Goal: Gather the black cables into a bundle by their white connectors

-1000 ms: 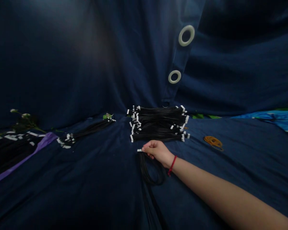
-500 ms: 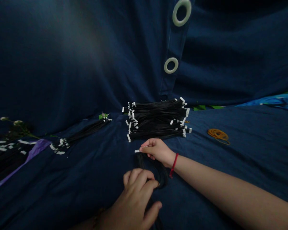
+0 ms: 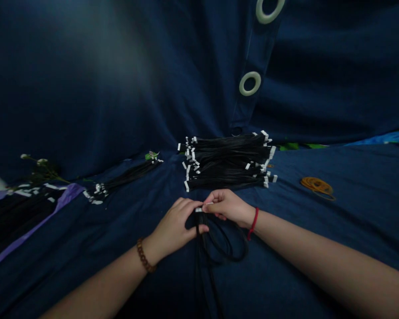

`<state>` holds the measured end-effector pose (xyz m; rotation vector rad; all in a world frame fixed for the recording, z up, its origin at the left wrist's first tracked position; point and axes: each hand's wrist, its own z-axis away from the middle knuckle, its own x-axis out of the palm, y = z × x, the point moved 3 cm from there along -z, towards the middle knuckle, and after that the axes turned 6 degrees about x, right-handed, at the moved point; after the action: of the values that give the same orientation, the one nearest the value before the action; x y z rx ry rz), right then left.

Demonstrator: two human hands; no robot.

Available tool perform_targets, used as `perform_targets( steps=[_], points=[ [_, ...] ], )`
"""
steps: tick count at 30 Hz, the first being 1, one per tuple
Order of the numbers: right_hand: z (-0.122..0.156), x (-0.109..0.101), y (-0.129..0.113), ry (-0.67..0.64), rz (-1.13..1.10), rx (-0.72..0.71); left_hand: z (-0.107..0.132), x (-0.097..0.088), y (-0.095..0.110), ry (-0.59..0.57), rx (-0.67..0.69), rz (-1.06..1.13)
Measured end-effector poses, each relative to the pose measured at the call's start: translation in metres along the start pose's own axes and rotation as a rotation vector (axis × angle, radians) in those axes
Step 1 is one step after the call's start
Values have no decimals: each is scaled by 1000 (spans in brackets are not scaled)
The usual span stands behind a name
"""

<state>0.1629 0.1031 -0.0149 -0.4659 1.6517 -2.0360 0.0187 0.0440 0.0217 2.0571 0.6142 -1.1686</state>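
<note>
My right hand (image 3: 228, 207) pinches a small white connector (image 3: 199, 209) at the end of a looped black wire bundle (image 3: 221, 248). My left hand (image 3: 174, 223) closes on the same bundle just below that connector, its fingertips meeting my right hand. The loose wires hang down and curl over the dark blue cloth (image 3: 119, 274). Beyond my hands lies a large stack of black wire bundles (image 3: 226, 163) with white connectors at both ends. The stack is close to my fingers but apart from them.
A smaller white-tipped black wire bundle (image 3: 129, 178) lies to the left, with more bundles on a purple-edged cloth (image 3: 68, 192) at far left. An orange rubber-band coil (image 3: 317, 186) lies right. White-ringed eyelets (image 3: 250, 83) mark the blue backdrop.
My left hand has moved up from the lower edge to the wire end, joining my right hand. The looped wires have spread a little, and the camera view has shifted slightly.
</note>
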Motion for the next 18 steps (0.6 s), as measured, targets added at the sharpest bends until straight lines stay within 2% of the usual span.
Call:
perform_targets(
  steps=[6,14,18],
  points=[
    [0,2,2,4,22,-27,1,11,-14,48,-197,376],
    [3,5,0,-1,60,-19,-2,22,-29,32,-480,608],
    [7,5,-2,0,82,-31,-4,23,-30,25,-548,667]
  ],
)
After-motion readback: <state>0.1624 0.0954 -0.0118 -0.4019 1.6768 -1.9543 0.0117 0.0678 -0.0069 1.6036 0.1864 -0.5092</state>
